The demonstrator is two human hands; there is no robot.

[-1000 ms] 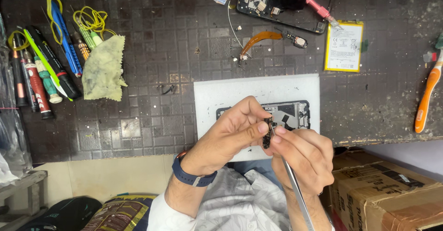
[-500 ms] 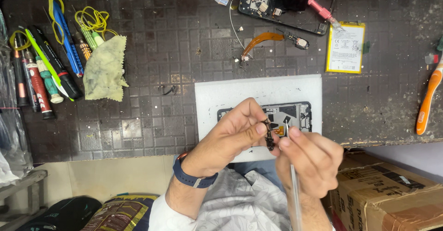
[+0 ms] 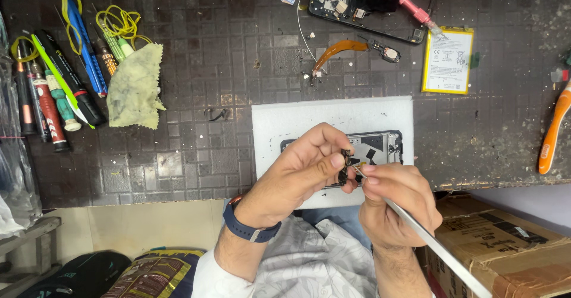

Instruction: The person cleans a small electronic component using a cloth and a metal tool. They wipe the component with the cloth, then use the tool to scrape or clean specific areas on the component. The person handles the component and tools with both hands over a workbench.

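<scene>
My left hand pinches a small dark electronic part between thumb and fingers, just above the near table edge. My right hand grips long metal tweezers, whose tips touch that part. Under both hands lies an opened phone frame on a white mat. A blue wristband sits on my left wrist.
Screwdrivers and pens and a yellow cloth lie far left. A second opened phone, an orange flex cable and a yellow-edged battery lie at the back. An orange tool is right; a cardboard box below.
My hands have shifted slightly; the tweezers' tips now meet the small part held in my left fingers.
</scene>
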